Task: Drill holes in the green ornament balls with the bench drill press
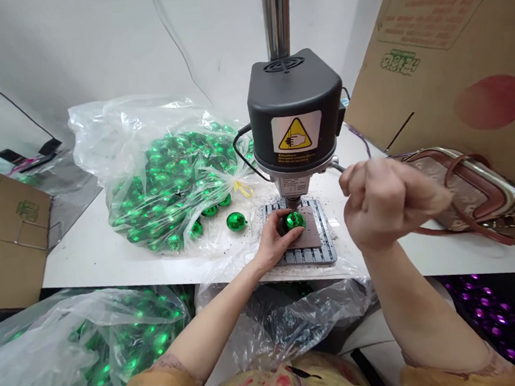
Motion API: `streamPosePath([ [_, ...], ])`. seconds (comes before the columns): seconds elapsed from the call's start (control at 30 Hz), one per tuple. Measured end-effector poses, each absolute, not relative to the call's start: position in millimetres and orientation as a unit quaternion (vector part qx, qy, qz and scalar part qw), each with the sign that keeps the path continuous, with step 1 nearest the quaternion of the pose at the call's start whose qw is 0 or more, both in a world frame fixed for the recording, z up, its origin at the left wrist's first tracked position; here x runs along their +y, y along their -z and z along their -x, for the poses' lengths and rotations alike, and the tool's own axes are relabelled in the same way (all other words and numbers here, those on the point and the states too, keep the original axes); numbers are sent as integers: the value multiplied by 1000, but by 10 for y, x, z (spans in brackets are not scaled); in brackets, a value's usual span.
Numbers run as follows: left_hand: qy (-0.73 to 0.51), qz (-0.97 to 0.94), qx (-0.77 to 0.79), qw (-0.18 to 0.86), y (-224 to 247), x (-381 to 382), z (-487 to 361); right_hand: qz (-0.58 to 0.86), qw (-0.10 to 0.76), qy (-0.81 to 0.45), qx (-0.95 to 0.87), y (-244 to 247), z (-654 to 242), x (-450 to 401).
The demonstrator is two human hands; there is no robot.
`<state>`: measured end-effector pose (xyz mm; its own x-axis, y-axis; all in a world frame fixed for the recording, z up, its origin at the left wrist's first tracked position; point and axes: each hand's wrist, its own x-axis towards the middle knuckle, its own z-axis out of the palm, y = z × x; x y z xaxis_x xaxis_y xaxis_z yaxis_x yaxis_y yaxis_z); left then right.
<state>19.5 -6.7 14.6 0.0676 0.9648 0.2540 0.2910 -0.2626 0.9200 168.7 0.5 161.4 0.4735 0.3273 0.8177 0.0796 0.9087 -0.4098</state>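
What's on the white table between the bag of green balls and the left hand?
In the head view, one loose green ball lies between the bag and the left hand.

The green ball under the drill looks like shiny plastic with flat faces. The drill has a dull cover and a smooth, shiny metal pole. Near the back edge of the smooth desk, the bag is thin, crinkly plastic. At its right edge, the box is dull cardboard
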Motion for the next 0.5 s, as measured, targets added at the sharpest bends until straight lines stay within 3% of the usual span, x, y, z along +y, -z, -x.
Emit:
streamPosePath([
  [0.2,-417,-677,574,199,-384,-482,-169,235,827,-139,-492,-2001,-1668,60],
  [0.5,-1,-884,451,124,-106,-1362,95,242,831,-119,-487,-1974,-1645,64],
])
